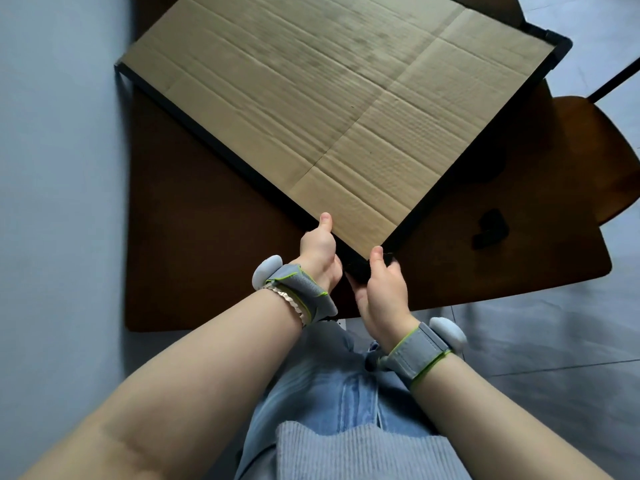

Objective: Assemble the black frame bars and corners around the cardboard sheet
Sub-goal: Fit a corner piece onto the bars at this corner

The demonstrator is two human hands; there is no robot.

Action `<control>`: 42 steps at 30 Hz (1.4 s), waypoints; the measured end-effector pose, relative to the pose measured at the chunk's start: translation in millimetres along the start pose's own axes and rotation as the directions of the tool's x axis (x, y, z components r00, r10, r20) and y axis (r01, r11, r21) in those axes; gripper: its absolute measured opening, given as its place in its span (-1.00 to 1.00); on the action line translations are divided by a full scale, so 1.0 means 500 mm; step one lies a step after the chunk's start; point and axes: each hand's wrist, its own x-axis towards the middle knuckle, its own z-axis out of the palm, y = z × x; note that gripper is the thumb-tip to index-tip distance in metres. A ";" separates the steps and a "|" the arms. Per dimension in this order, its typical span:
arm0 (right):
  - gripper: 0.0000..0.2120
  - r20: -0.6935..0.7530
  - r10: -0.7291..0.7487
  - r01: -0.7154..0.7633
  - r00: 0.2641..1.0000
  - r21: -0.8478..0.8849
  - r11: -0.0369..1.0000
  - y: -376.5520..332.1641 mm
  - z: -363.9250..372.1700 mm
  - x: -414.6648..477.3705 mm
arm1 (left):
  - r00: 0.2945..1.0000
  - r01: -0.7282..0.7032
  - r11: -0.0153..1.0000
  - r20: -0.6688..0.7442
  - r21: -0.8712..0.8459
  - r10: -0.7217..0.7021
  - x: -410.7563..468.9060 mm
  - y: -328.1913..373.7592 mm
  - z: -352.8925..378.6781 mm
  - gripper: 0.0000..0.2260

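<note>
Right, both grips sit at the near corner: left hand [320, 252] pinches the black bar [221, 133] w/ thumb on the cardboard sheet [329, 98]; right hand [381, 289] closed round a black corner piece [358, 268]. Best to steady the bar, line up the corner square, push straight on. Spare corner [490, 230] lies on the worktop [207, 254], off to the right grip's side.

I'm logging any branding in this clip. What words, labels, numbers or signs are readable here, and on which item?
None can be read.
Cardboard sheet: only creases and dark smudges, no print.
Black frame bars, loose corner piece: plain black.
Wrist straps: no legible label.
</note>
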 end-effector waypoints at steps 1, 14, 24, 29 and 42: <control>-0.56 0.086 0.040 -0.041 0.995 0.017 0.999 -0.010 -0.007 -0.005 | 1.000 0.005 1.000 -0.001 0.001 -0.005 0.006 0.001 -0.002 -0.49; 0.08 0.835 -0.237 0.552 0.496 -0.514 -0.657 -0.114 -0.096 0.075 | 0.996 0.079 0.994 -0.029 -0.075 -0.081 0.001 0.006 0.003 -0.63; 0.00 0.934 -0.222 0.597 0.279 -0.350 -0.722 -0.137 -0.062 0.111 | 0.997 0.072 0.995 0.025 -0.076 -0.070 -0.030 0.025 0.015 -0.66; -0.02 0.924 -0.241 0.603 0.296 -0.377 -0.703 -0.143 -0.053 0.113 | 0.998 0.055 0.995 0.016 -0.083 -0.053 -0.035 0.031 0.020 -0.68; -0.39 0.097 -0.163 0.178 0.982 -0.176 0.968 -0.070 -0.057 0.024 | 0.992 0.115 0.978 0.071 -0.172 -0.104 -0.035 0.032 0.014 -0.67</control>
